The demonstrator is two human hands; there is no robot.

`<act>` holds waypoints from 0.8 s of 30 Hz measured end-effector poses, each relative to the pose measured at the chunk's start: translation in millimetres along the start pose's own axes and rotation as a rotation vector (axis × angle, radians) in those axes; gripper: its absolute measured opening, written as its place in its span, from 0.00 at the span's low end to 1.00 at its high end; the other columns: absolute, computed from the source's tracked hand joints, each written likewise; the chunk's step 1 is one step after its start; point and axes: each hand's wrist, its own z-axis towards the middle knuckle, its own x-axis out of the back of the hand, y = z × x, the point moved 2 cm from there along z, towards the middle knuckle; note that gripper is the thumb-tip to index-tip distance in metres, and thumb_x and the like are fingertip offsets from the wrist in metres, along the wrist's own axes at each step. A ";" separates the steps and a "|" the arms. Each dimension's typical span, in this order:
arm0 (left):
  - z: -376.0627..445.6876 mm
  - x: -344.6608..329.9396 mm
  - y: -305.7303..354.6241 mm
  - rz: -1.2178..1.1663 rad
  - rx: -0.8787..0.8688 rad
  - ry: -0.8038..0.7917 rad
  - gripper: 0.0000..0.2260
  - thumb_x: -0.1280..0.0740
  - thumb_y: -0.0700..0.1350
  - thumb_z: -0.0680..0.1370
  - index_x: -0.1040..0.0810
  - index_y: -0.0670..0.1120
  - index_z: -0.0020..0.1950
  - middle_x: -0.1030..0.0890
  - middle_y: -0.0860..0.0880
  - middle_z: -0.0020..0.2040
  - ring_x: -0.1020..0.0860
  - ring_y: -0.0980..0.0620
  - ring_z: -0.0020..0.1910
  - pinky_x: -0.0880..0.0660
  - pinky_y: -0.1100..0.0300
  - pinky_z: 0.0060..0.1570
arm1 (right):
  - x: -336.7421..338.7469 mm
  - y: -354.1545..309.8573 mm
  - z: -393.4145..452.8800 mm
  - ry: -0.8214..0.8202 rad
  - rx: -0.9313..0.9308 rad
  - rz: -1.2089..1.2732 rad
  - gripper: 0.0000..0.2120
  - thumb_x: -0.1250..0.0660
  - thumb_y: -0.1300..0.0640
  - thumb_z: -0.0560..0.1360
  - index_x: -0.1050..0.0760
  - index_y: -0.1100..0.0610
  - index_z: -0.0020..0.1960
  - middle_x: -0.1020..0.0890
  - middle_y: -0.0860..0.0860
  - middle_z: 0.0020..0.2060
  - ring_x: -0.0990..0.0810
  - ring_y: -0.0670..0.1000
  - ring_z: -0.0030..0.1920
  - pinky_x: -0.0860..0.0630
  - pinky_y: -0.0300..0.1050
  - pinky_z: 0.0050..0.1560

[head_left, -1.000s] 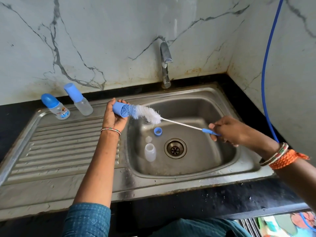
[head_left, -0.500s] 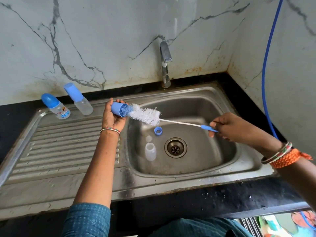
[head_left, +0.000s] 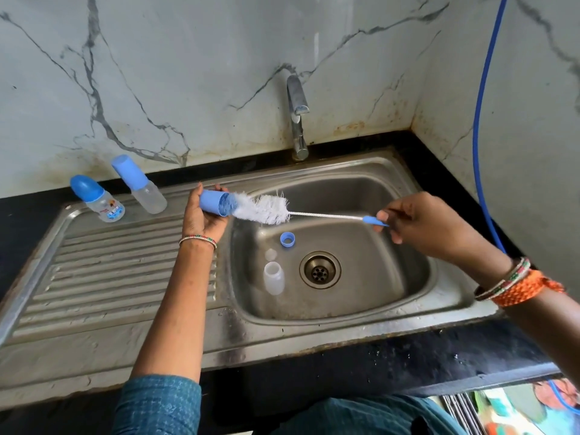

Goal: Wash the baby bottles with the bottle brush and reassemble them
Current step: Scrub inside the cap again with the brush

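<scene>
Fingers (head_left: 386,216) pinching brush handle (head_left: 373,220)

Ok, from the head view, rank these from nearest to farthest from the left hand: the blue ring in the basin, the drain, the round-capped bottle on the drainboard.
From the left hand:
1. Blue ring, in the basin, just to the hand's right.
2. Round-capped bottle, back left on the drainboard.
3. Drain, at the basin's centre, farthest right.

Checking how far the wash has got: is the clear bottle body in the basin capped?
No: the clear plastic bottle body stands open-mouthed in the steel sink, with the blue screw ring lying apart.
</scene>
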 end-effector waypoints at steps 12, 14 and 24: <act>8.3 15.0 -14.2 0.191 0.048 0.163 0.11 0.40 0.39 0.79 0.32 0.43 0.36 0.25 0.48 0.23 0.24 0.53 0.26 0.21 0.61 0.29 | -6.8 6.4 -0.5 -0.229 -0.232 0.212 0.13 0.34 0.54 0.78 0.17 0.53 0.37 0.27 0.45 0.20 0.34 0.43 0.20 0.36 0.36 0.24; 8.3 17.3 -15.8 0.178 0.056 0.167 0.10 0.40 0.39 0.78 0.31 0.43 0.37 0.25 0.47 0.26 0.24 0.52 0.30 0.21 0.60 0.33 | -6.7 7.1 2.4 -0.065 -0.055 -0.033 0.08 0.33 0.53 0.77 0.17 0.49 0.42 0.19 0.45 0.28 0.22 0.44 0.30 0.26 0.39 0.36; 12.7 29.5 -24.8 0.291 0.098 0.169 0.09 0.39 0.41 0.78 0.29 0.43 0.38 0.22 0.46 0.30 0.21 0.51 0.32 0.20 0.57 0.41 | -16.6 0.4 4.3 -0.318 -0.245 0.282 0.12 0.38 0.56 0.78 0.17 0.57 0.42 0.28 0.50 0.25 0.34 0.45 0.21 0.39 0.36 0.22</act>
